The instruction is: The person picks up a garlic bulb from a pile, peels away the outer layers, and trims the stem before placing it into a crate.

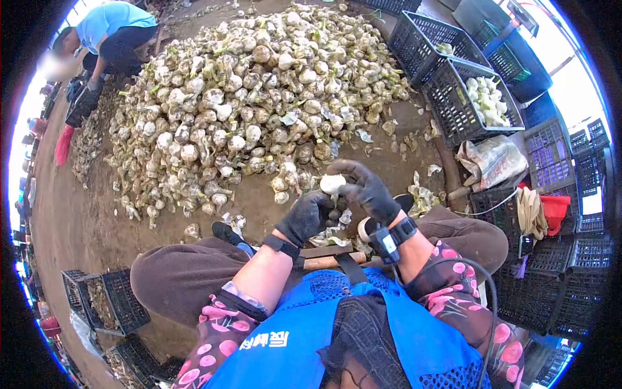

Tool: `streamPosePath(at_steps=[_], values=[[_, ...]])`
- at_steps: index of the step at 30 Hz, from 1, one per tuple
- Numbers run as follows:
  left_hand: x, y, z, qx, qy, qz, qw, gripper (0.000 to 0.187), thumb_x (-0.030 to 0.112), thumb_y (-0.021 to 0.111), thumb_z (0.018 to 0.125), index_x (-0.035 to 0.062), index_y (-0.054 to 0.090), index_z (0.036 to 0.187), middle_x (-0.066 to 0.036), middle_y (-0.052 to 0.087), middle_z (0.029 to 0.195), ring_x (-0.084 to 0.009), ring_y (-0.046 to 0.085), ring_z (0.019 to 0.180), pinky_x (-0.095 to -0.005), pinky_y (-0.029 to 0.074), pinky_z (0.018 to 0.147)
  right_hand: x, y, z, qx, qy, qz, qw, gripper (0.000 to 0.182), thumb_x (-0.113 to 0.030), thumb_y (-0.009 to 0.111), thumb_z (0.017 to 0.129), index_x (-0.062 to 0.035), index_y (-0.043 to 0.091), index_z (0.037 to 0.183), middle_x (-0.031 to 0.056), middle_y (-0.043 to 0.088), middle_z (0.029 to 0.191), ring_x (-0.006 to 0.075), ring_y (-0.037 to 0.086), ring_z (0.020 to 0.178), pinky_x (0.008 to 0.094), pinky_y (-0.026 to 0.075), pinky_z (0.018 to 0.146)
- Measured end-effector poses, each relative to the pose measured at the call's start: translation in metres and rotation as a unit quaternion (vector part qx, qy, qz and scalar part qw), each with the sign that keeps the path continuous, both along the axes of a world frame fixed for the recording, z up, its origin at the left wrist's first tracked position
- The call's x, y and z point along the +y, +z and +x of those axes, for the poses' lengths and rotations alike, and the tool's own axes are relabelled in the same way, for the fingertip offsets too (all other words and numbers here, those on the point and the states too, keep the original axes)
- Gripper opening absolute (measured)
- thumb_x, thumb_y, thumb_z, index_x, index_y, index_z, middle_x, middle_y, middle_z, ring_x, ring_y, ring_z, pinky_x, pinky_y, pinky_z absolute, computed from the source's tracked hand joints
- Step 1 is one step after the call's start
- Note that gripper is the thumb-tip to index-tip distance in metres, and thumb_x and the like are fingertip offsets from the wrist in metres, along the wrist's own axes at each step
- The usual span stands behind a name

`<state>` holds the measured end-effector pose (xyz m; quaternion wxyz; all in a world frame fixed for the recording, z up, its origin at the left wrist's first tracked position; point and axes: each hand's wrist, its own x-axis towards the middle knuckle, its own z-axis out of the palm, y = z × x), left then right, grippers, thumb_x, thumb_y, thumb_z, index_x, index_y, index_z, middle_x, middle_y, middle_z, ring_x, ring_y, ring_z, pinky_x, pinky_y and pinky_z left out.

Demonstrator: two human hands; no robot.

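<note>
A white, cleaned garlic bulb (332,184) is held between my two dark-gloved hands above the dirt floor, just this side of the heap. My left hand (307,217) is closed at its lower left side. Curled over its top and right side are the fingers of my right hand (364,189). Part of the bulb is hidden by the gloves. Beyond my hands spreads a big heap of dirty garlic bulbs (246,97) with roots and dry skins. Loose peeled skins (422,196) lie on the ground right of my right hand.
A black crate (447,107) at upper right holds white bulbs (487,101); another crate (431,39) adjoins it. A sack (494,161) and stacked crates (528,292) stand at right. Crates (123,301) sit at lower left. A person in a blue shirt (113,24) bends at upper left.
</note>
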<state>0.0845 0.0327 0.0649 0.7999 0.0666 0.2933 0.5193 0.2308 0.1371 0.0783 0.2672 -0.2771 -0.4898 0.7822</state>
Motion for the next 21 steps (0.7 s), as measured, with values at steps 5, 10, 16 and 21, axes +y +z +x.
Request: streamPosePath(at_steps=[5, 10, 16, 21], values=[[0.004, 0.005, 0.016, 0.096, 0.067, 0.027, 0.993, 0.045, 0.003, 0.044, 0.079, 0.0036, 0.045, 0.125, -0.008, 0.060, 0.096, -0.0166, 0.060, 0.075, -0.0296, 0.052, 0.070, -0.009, 0.010, 0.000, -0.187, -0.029, 0.326, 0.926, 0.036, -0.023, 0.075, 0.072, -0.0045, 0.064, 0.101, 0.0081, 0.063, 0.094, 0.0190, 0.061, 0.087, 0.0308, 0.049, 0.078], [0.002, 0.016, 0.013, 0.260, 0.040, 0.117, 0.958, 0.050, 0.003, 0.046, 0.083, 0.0086, 0.037, 0.133, -0.007, 0.058, 0.101, -0.0162, 0.059, 0.092, -0.0299, 0.051, 0.079, -0.014, 0.017, -0.004, -0.221, -0.061, 0.457, 0.860, 0.031, -0.030, 0.072, 0.073, -0.0047, 0.064, 0.090, 0.0138, 0.061, 0.089, 0.0294, 0.060, 0.079, 0.0356, 0.048, 0.071], [0.001, 0.003, 0.021, 0.176, 0.071, 0.104, 0.976, 0.022, 0.004, 0.047, 0.083, 0.0056, 0.054, 0.104, 0.000, 0.057, 0.082, -0.0066, 0.051, 0.062, -0.0209, 0.041, 0.052, -0.014, 0.015, -0.015, -0.210, -0.055, 0.551, 0.806, 0.024, -0.028, 0.060, 0.082, -0.0039, 0.062, 0.081, 0.0154, 0.058, 0.077, 0.0339, 0.056, 0.077, 0.0394, 0.045, 0.071], [0.003, -0.014, 0.028, 0.280, 0.008, 0.101, 0.955, 0.027, 0.000, 0.046, 0.080, 0.0046, 0.052, 0.106, -0.001, 0.058, 0.085, -0.0078, 0.051, 0.064, -0.0210, 0.041, 0.053, 0.001, -0.010, -0.012, -0.331, 0.051, 0.562, 0.756, 0.021, -0.027, 0.060, 0.080, -0.0067, 0.063, 0.075, 0.0197, 0.061, 0.075, 0.0389, 0.059, 0.073, 0.0453, 0.048, 0.066]])
